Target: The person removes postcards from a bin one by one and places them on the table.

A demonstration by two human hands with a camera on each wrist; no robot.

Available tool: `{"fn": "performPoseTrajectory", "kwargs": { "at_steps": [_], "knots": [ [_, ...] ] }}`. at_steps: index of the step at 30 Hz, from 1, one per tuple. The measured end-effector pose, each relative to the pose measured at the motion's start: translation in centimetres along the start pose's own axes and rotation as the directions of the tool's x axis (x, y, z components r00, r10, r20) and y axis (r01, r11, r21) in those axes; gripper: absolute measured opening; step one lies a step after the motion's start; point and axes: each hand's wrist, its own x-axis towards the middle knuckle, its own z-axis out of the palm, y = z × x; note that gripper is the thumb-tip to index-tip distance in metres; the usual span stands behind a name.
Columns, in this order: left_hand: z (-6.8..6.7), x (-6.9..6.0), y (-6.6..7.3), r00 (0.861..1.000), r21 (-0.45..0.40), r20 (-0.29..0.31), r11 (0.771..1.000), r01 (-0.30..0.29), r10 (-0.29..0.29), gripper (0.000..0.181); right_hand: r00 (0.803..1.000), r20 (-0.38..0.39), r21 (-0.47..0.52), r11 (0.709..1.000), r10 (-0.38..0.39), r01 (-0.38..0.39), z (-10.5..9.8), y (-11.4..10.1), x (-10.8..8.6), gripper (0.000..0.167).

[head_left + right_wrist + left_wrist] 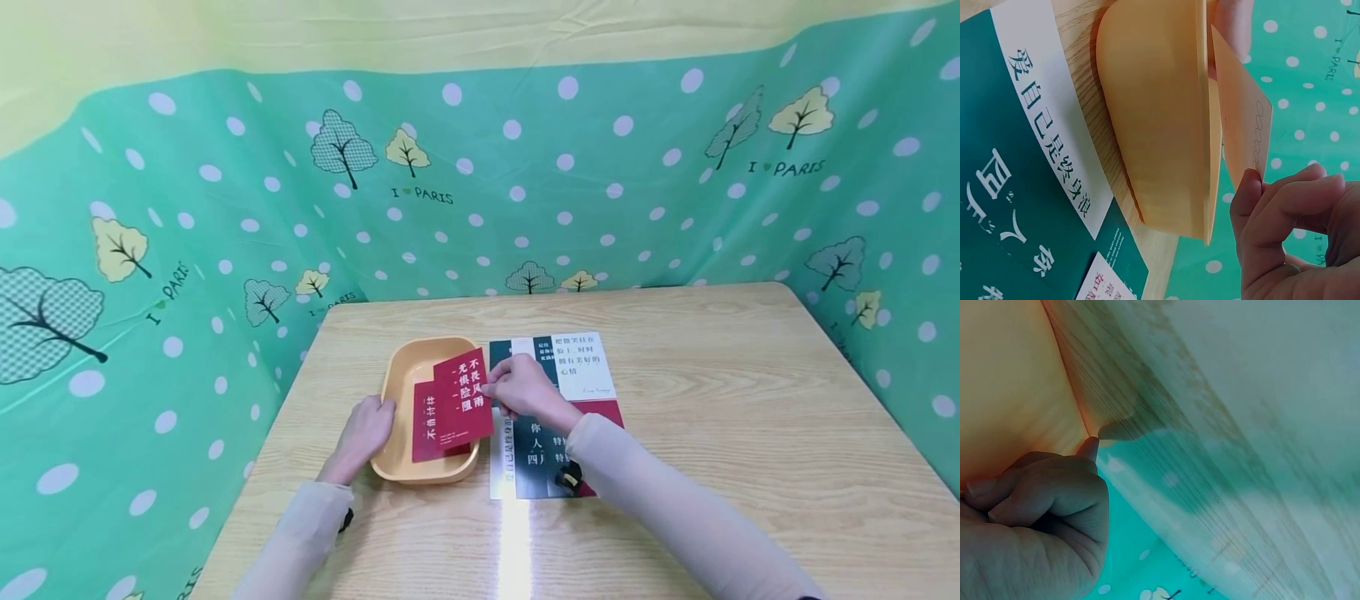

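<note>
A yellow plastic tub stands on the table, its left rim gripped by my left hand. In the left wrist view, that hand's fingers are curled against the tub wall. My right hand pinches a red card with white writing by its right edge, tilted over the tub. The right wrist view gives the card's pale back, held between thumb and fingers. Inside the tub lies another red card, partly covered by the held one.
Right of the tub, several dark green, white and red cards lie side by side, partly under my right forearm. The wooden table extends to the right. A green polka-dot cloth hangs around the back and sides.
</note>
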Motion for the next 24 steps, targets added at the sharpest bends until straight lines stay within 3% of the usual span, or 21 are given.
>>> {"fn": "performPoseTrajectory", "kwargs": {
  "at_steps": [24],
  "knots": [
    [0.0, 0.0, -0.1, 1.0, 0.014, -0.007, 1.0, -0.001, 0.001, 0.042, 0.996, -0.061, 0.109, 0.992, 0.062, -0.055, -2.1, 2.3, -2.0, 0.011]
  ]
}}
